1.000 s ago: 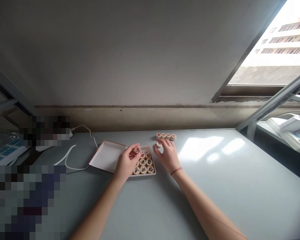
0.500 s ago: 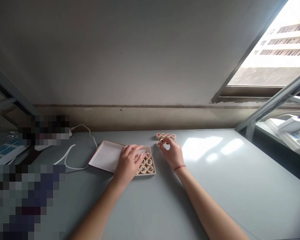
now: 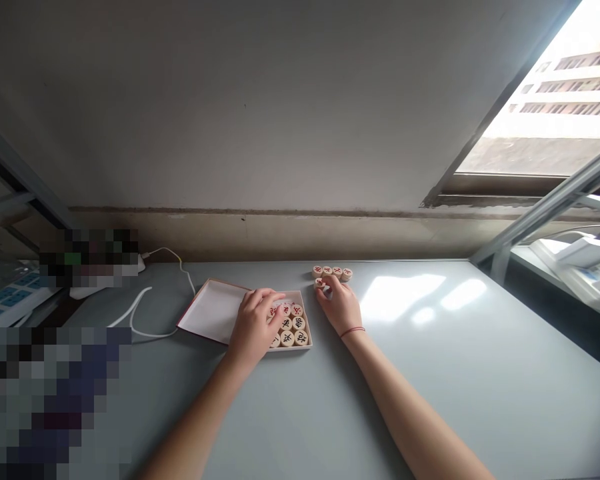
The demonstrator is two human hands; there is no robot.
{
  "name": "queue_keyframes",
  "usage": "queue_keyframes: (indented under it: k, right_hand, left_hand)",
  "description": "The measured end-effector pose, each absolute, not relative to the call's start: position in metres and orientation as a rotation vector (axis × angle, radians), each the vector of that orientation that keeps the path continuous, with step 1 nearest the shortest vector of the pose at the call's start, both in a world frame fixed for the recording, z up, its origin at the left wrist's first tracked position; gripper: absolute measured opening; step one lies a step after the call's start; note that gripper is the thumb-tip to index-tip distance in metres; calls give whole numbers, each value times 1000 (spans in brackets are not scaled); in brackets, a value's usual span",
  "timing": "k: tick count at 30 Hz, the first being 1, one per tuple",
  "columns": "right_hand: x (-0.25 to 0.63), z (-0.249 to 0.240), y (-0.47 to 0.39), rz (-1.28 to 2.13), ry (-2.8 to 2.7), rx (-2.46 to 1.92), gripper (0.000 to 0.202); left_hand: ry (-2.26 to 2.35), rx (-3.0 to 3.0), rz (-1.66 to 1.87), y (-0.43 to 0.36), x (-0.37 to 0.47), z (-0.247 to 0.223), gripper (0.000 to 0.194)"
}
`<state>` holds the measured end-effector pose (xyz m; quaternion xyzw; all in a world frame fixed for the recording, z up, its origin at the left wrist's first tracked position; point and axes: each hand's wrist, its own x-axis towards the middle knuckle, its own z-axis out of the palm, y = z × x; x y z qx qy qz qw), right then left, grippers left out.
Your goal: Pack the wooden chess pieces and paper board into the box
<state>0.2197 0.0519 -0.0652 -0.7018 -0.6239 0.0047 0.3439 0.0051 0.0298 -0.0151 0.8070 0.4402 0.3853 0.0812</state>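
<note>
My left hand (image 3: 254,321) is over the left part of an open box (image 3: 305,303) of round wooden Chinese chess pieces. Its thumb and fingers are apart, with nothing visible between them, and it hides some of the pieces. Black-marked pieces (image 3: 287,338) fill the near rows, and red-marked pieces (image 3: 297,311) lie behind them. To the right of the box, my right hand (image 3: 341,307) has its fingertips closed on a chess piece (image 3: 319,283) at the table. Just behind that piece stands a row of several red-marked pieces (image 3: 337,273).
The box lid (image 3: 213,313) lies inside up, left of the box. White cables (image 3: 135,310) curve across the grey table (image 3: 290,413) farther left. A wall (image 3: 260,237) closes off the back edge. Metal frame bars (image 3: 535,207) rise at both sides, and sunlight patches the right side.
My right hand has drawn slightly left and down around the chess piece, near the row. My left hand stays over the box, its thumb shifted very little.
</note>
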Motion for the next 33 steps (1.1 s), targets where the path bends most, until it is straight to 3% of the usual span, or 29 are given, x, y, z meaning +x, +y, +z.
queue_keyframes:
  k: [11, 17, 24, 30, 33]
  right_hand:
    - [223, -76, 62, -39, -1632, -1767, 17]
    - [214, -58, 50, -107, -1603, -1733, 28]
    - [177, -33, 23, 337, -1834, -1704, 37]
    - [176, -35, 23, 340, -1763, -1718, 36]
    - [174, -32, 20, 215, -1755, -1615, 31]
  left_hand:
    - [1470, 2339, 1124, 36, 0, -17, 22]
    - [1678, 2432, 907, 39, -4, -20, 23]
    - [1763, 2573, 719, 33, 1, -23, 22]
    - [1656, 2454, 683, 33, -1, -20, 13]
    - [1585, 2379, 826, 34, -1, -13, 11]
